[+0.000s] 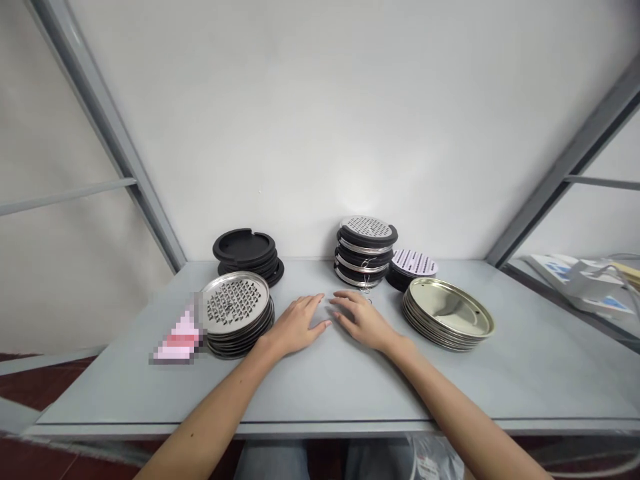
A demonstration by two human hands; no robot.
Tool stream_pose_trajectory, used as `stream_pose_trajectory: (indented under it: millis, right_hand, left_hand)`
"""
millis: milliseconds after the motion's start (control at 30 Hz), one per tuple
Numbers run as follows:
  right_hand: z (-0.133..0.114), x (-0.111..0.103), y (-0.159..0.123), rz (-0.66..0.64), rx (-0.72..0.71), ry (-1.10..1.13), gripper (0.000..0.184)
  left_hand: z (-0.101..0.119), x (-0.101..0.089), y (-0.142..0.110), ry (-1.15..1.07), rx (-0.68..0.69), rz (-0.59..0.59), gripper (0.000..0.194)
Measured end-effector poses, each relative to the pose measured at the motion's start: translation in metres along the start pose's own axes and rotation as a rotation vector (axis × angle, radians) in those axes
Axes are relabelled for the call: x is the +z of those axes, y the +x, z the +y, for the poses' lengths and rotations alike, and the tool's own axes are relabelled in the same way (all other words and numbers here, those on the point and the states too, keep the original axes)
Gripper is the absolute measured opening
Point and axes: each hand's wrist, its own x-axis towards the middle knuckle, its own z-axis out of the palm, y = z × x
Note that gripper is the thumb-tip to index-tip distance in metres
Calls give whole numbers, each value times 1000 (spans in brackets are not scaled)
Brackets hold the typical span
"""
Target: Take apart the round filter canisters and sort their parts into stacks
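Observation:
My left hand [299,325] rests palm down on the grey table, fingers stretched out and holding nothing. Beside it on the left stands a stack of round metal grater discs [237,307], the top one with raised holes. My right hand [361,319] lies flat opposite, fingers apart, also holding nothing. To its right sits a stack of shiny round metal lids or trays [450,310]. Behind my right hand rises a stack of black rings and perforated metal discs [367,250], with thin wire loops hanging at its front. The fingertips of both hands are close but apart.
At the back left is a stack of black round plastic rings or trays [245,250]. A black round stack topped by a pale slotted disc [414,263] stands at the back right. A blurred-out pink item [183,337] lies left. Grey metal posts [107,127] frame the table.

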Motion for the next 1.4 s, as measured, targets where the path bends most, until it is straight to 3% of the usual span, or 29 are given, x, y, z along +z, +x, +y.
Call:
stream_pose_trajectory:
  millis: [133, 400, 467, 600, 700, 800, 867, 967, 1067, 1167, 1400]
  right_hand:
    - [2, 4, -10, -57, 35, -21, 32]
    - [2, 6, -10, -27, 24, -3, 32]
    - [1, 5, -10, 52, 31, 12, 31]
    - [-1, -9, -2, 327, 3, -21, 30]
    - [3, -37, 16, 528, -33, -176, 34]
    - [13, -73, 45, 645, 76, -326, 43]
    - [22, -93, 64, 544, 138, -404, 54]
    - [36, -109, 85, 281, 219, -437, 69]
    - [43, -113, 91, 126, 221, -439, 55]
    - [42, -114, 89, 119, 159, -477, 41]
    - [36, -123, 88, 208, 44, -526, 34]
  left_hand:
    - [2, 1, 1, -9, 21, 31, 49]
    - [-5, 1, 4, 17, 22, 97, 37]
    - [-8, 3, 5, 40, 22, 90, 35]
    - [-10, 4, 5, 46, 31, 67, 33]
    - [-8, 4, 5, 35, 30, 47, 32]
    - [-5, 2, 4, 6, 17, 25, 40]
    - [-4, 1, 3, -8, 4, 14, 46]
    - [-3, -1, 3, -10, -13, 14, 49]
    - [-2, -3, 3, -9, -24, 18, 48]
    - [-1, -3, 3, -13, -16, 17, 46]
    - [1, -4, 4, -26, 0, 26, 43]
